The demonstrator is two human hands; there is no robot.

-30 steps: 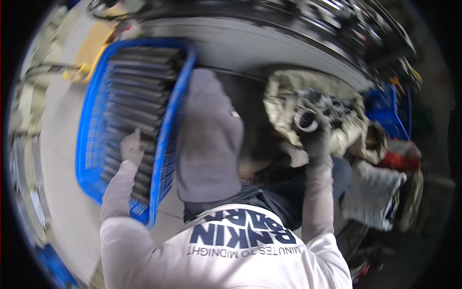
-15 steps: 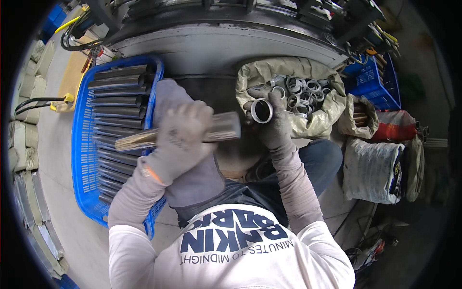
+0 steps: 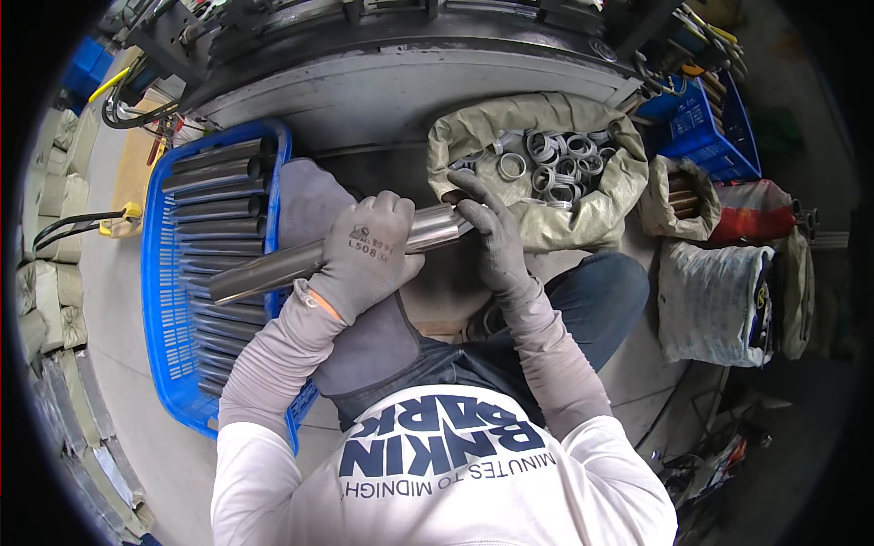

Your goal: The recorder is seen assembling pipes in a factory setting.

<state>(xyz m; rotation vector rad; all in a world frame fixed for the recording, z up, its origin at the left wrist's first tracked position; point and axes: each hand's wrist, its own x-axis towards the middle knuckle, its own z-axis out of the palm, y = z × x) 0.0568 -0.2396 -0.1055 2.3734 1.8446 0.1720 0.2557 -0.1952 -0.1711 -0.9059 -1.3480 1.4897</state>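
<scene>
A shiny metal tube lies slanted across my lap, its right end raised. My left hand, in a grey glove, is closed around it near that end. At the tube's right end, my gloved right hand has its fingers stretched and spread, with the palm side against the end. A light metal ring shows there between tube and palm, mostly hidden; how far it sits on the tube I cannot tell. Beneath the tube, a grey cloth pad covers my left leg.
To the left, a blue plastic basket holds several dark tubes. An open woven sack of metal rings stands ahead right. Beyond are a smaller sack of brown tubes, a blue crate and a white bundle. Machinery runs along the front.
My right hand has brought the ring left and down to the tube's right end, and its fingers have spread. The left hand still grips the tube, shifted slightly right.
</scene>
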